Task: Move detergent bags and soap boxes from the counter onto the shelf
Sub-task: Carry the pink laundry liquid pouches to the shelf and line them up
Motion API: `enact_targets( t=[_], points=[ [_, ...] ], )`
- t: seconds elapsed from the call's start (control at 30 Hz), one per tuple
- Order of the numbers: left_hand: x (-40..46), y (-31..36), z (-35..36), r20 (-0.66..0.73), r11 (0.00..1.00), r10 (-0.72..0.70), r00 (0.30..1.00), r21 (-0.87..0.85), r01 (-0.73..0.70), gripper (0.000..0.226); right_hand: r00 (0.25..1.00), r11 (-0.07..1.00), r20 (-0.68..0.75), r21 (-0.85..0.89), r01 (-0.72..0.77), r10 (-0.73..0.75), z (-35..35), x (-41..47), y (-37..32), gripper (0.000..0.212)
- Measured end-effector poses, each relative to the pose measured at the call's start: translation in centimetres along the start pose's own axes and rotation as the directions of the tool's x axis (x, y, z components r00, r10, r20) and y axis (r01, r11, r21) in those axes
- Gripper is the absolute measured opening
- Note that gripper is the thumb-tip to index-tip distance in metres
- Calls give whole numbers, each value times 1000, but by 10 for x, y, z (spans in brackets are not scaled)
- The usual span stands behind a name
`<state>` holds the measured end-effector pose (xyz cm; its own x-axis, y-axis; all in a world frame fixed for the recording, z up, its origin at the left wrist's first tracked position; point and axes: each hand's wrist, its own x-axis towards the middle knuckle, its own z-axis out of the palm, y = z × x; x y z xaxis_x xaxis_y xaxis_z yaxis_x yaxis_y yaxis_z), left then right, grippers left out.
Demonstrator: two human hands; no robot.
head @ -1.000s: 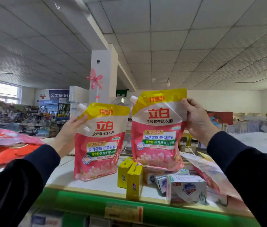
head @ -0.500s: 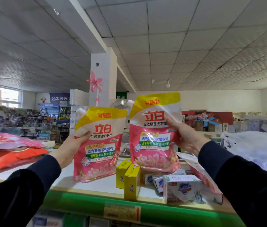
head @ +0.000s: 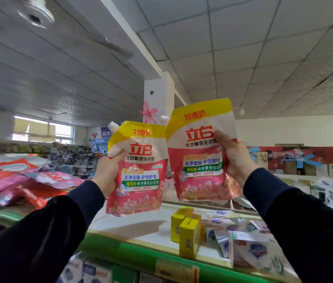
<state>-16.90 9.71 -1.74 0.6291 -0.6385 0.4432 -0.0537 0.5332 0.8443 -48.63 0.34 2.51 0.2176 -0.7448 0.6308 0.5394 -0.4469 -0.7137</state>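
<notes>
- The left hand (head: pixel 108 170) is curled around the left edge of a pink and yellow detergent bag (head: pixel 139 170). The thumb lies across the front of the bag, near the top. The other fingers are behind the bag and cannot be seen.
- This left bag is up in the air, above the white counter top (head: pixel 128 223). It does not touch the counter. It hangs almost straight, with its white spout (head: pixel 112 126) at the top left corner.
- The right hand (head: pixel 236 158) grips a second detergent bag (head: pixel 198 154) by its right edge. The thumb presses on the front, next to the big red letters. The fingers go around the back.
- The second bag is held higher than the first one. It leans a little to the right. The two bags are just beside each other near the top.
- Both arms wear dark sleeves (head: pixel 38 237).
- Below the bags, on the counter, stand two yellow soap boxes (head: pixel 188 235). They are upright and touch each other.
- Just to the right of them is a heap of white and blue soap boxes (head: pixel 251 246). Some lie flat and some are tipped over.
- The counter has a green front edge (head: pixel 124 252). More boxes (head: pixel 92 272) show under it, but they are blurry.
- On the left is a pile of red and pink bags (head: pixel 28 184). They lie flat, well apart from the bags in the hands.
- Behind the two bags stands a white pillar (head: pixel 158 94) with a pink pinwheel (head: pixel 148 112) in front of it.
</notes>
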Motion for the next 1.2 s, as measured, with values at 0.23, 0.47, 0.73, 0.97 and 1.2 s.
enact_targets(
  t=[0.23,0.47,0.73,0.97,1.2],
  points=[
    [-59,72,-56,-161,997,77,984,23,-74,22,972,981,220,151,-118,83,62,-16,5,46],
    [-183,137,-133,-385,982,177,906,133,-136,7,871,922,470,258,-289,141,123,-83,22,45],
    [-348,222,-221,-639,943,283,715,320,-87,16,648,807,746,284,-517,153,230,-199,21,43],
    [-497,314,-280,-744,879,432,510,474,-52,19,465,648,879,293,-703,106,346,-318,-22,29],
    [-653,415,-319,-762,787,605,231,616,-29,25,259,525,966,229,-820,-16,459,-456,-94,27]
  ],
)
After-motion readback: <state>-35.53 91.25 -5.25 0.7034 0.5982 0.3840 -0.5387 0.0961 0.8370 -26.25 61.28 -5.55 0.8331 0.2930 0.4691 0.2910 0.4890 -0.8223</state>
